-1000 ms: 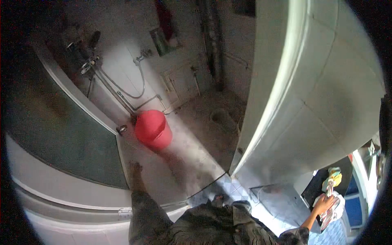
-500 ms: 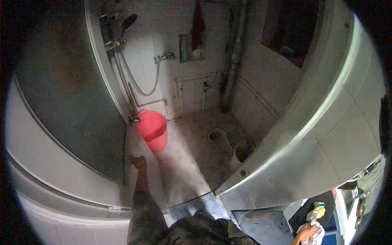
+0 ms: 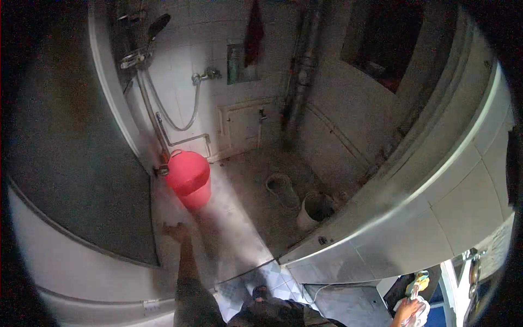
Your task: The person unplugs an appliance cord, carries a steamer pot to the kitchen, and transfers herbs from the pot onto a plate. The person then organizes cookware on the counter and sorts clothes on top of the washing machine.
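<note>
My left hand [image 3: 177, 233] reaches forward at the left, low beside the edge of the dark-panelled door [image 3: 103, 180]. Its fingers point toward the door and look apart, though dim light blurs them; contact with the door is hard to judge. A pink-red bucket [image 3: 189, 177] stands on the bathroom floor beyond that hand. At the lower right, my right hand [image 3: 404, 312] is closed round a crumpled white cloth [image 3: 418, 318]. A yellow and green piece [image 3: 420, 280], perhaps also cloth, shows just above it.
A hand shower [image 3: 159, 24] with its hose and a wall tap [image 3: 197, 78] are on the far wall. A squat toilet [image 3: 281, 188] and a pale bin [image 3: 311, 212] sit on the floor at right. A raised sill [image 3: 272, 264] crosses the doorway. A red cloth [image 3: 254, 38] hangs above.
The view has shifted, so the bucket and fittings sit further left. My left hand appears lower and farther from the bucket, its fingers less curled. My right hand still holds the white cloth.
</note>
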{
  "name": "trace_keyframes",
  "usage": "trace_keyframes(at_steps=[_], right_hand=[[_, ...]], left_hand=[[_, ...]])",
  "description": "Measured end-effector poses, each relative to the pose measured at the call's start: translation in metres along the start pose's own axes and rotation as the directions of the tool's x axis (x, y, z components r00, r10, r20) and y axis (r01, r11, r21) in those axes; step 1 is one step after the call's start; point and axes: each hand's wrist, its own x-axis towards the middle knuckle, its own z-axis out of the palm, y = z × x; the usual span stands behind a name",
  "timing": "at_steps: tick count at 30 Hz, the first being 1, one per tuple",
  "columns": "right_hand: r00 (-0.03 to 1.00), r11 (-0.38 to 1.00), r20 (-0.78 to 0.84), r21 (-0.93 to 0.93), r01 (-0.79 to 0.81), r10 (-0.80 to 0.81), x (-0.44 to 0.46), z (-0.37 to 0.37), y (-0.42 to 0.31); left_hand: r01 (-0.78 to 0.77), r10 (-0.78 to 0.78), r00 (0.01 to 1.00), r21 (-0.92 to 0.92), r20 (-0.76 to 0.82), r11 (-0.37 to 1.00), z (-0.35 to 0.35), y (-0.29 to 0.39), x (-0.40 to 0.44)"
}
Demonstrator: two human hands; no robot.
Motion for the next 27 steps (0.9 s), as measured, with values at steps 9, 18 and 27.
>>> trace_keyframes(at_steps=[9,18,27], right_hand=[[0.994,0.995,0.078,-0.068,-0.069,0.075,-0.006,-0.006,-0.014],[0.953,0.970,0.247,0.117,-0.211,0.177,-0.004,-0.044,-0.026],[0.999,0.644,0.007,0.765,0.017,-0.034,0.003,-0.020,0.043]], left_hand=[[-0.318,0.382,0.924,0.610,0.026,0.726,-0.025,-0.001,0.015],[0.939,-0.541,0.344,-0.275,0.767,0.208,-0.033,0.058,-0.043],[0.587,-0.298,-0.797,0.790,0.525,-0.178,-0.046,0.106,-0.461]])
